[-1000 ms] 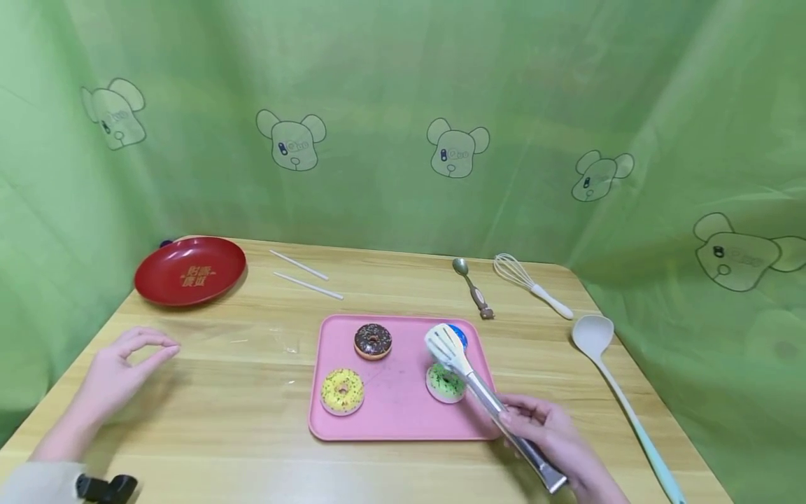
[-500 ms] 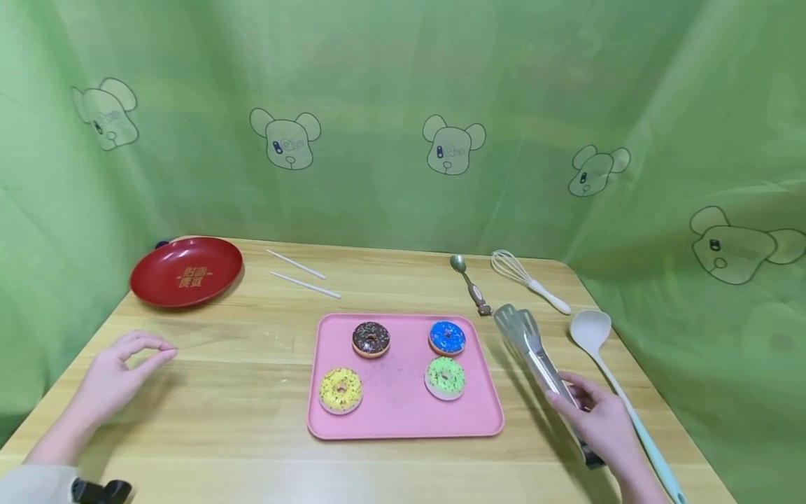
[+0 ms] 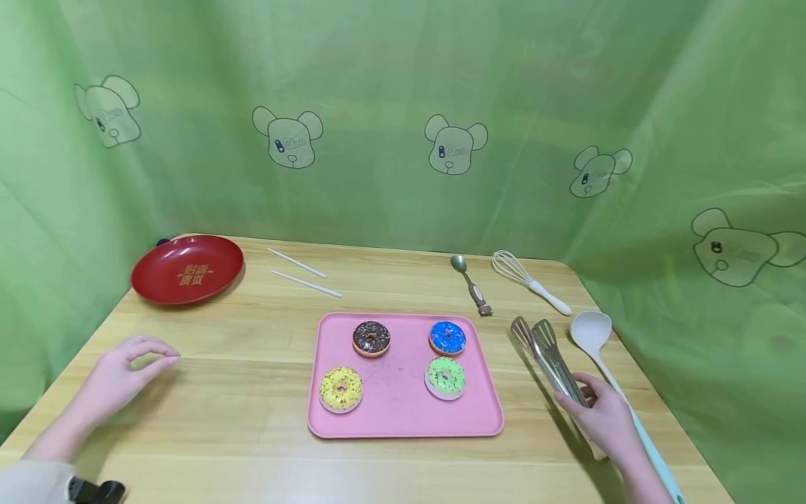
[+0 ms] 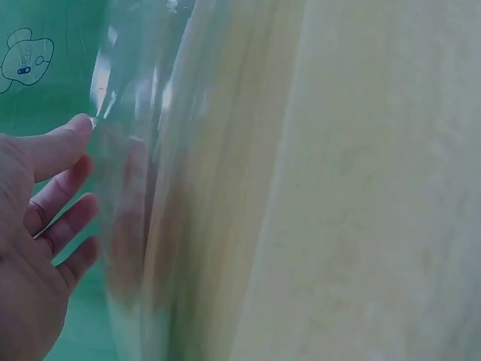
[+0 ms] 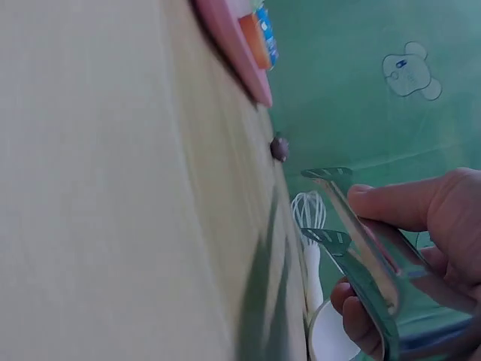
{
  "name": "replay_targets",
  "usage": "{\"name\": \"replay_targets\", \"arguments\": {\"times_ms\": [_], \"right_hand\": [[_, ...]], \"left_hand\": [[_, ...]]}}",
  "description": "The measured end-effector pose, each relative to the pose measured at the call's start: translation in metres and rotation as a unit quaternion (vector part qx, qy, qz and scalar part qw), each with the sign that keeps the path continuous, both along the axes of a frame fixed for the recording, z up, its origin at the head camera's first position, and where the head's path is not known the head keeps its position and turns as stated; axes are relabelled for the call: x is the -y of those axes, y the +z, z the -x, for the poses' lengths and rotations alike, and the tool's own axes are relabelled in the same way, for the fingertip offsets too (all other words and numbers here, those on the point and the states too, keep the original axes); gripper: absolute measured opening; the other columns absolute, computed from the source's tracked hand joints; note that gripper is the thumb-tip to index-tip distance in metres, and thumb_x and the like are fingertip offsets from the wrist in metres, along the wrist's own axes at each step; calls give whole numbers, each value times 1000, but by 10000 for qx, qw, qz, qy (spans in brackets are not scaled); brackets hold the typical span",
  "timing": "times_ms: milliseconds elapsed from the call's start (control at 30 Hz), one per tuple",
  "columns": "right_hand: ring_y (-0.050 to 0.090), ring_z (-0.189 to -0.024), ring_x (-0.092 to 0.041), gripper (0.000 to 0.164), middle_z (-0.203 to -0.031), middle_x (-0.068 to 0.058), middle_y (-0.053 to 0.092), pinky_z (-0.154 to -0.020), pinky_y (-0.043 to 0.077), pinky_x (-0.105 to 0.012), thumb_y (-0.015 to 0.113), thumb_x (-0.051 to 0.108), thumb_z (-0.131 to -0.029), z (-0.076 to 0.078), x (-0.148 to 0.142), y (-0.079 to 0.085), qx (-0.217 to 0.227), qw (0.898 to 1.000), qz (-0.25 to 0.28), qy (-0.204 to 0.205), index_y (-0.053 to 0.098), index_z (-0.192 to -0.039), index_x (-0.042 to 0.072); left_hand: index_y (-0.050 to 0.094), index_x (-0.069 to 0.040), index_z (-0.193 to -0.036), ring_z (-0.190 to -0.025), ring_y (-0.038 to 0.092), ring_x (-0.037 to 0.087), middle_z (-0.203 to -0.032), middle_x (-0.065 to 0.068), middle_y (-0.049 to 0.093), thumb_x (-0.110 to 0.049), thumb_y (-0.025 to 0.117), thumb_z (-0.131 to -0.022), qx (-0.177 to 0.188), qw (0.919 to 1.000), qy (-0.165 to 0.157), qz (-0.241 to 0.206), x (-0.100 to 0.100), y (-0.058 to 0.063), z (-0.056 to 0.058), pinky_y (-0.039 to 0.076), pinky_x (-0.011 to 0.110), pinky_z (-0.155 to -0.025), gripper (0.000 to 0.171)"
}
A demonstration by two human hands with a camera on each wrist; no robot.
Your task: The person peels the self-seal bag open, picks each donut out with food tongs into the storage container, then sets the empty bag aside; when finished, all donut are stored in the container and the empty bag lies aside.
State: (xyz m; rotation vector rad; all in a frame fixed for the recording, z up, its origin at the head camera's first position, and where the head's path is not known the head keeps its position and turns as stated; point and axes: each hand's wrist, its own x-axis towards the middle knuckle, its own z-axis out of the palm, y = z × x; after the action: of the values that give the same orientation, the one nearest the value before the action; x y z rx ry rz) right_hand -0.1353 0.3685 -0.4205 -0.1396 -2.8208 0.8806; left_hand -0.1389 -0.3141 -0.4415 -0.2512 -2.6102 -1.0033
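My right hand (image 3: 601, 420) grips a pair of metal tongs (image 3: 559, 365) at the right of the pink tray (image 3: 403, 427). In the right wrist view the tongs' two slotted ends stand apart, with nothing between them. The tray bears a chocolate donut (image 3: 365, 343), a yellow donut (image 3: 334, 395), a blue donut (image 3: 441, 343) and a green donut (image 3: 437, 385). At the left of the table my left hand (image 3: 116, 374) hovers with loosely bent fingers and holds nothing. In the left wrist view its thumb and fingers (image 4: 68, 218) are apart.
Left at the back sits a red plate (image 3: 182, 280). Two white sticks (image 3: 306, 283) lie right of it. Behind the tray's right side are a spoon (image 3: 475, 295) and a white whisk (image 3: 535, 287). A long-handled ladle (image 3: 592, 332) lies right of the tongs. Green curtain (image 3: 378, 196) surrounds the table.
My right hand has carried the tongs from over the blue and green donuts to the right of the tray. Their ends have spread apart. My left hand has barely moved.
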Motion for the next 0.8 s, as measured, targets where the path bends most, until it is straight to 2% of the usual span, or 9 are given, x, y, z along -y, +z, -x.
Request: {"name": "replay_targets", "arguments": {"times_ms": [133,233,367,533,633,800], "right_hand": [[56,-68,-19,59,-85,-16,62,-53,45,-27,74,26,-80,2,-6,-5,-56,9999,-159,3,50,-120,-9],[59,-69,-23,57,-85,-18,63,-55,46,-30,74,24,-79,4,-10,-8,-151,9994,-318,19,51,-119,-9],[62,-73,-31,60,-88,-27,62,-59,49,-38,73,25,-80,8,-15,-10,-10,9985,-536,77,48,-119,-13],[59,-79,-39,75,-97,-35,57,-66,49,-49,70,36,-82,13,-21,-11,630,9943,-844,143,40,-122,-19],[57,-86,-47,79,-103,-38,54,-72,47,-54,68,41,-82,14,-22,-13,844,9905,-1070,199,38,-122,-20],[47,-98,-58,82,-110,-45,45,-78,42,-62,66,42,-83,7,-19,-8,813,9838,-1568,299,35,-122,-23]], "left_hand": [[68,-10,-94,-91,40,-13,-97,5,59,-19,68,-86,255,9996,-56,-106,1,0,0,38,53,-82,12],[67,-9,-98,-93,38,-14,-102,8,58,-21,68,-86,386,9989,-52,-271,2,1,0,35,62,-82,17],[66,-8,-103,-96,37,-13,-106,7,56,-24,68,-86,437,9982,5,-409,3,2,0,32,65,-84,23],[64,-9,-107,-98,36,-13,-107,2,55,-28,66,-87,444,9981,62,-425,0,3,1,32,65,-85,28],[62,-7,-111,-98,36,-13,-110,5,54,-30,64,-89,481,9979,64,-428,-2,6,0,33,65,-84,32],[62,-6,-113,-99,37,-11,-112,6,54,-30,60,-92,532,9980,44,-338,-4,9,-3,35,61,-83,32]]}}
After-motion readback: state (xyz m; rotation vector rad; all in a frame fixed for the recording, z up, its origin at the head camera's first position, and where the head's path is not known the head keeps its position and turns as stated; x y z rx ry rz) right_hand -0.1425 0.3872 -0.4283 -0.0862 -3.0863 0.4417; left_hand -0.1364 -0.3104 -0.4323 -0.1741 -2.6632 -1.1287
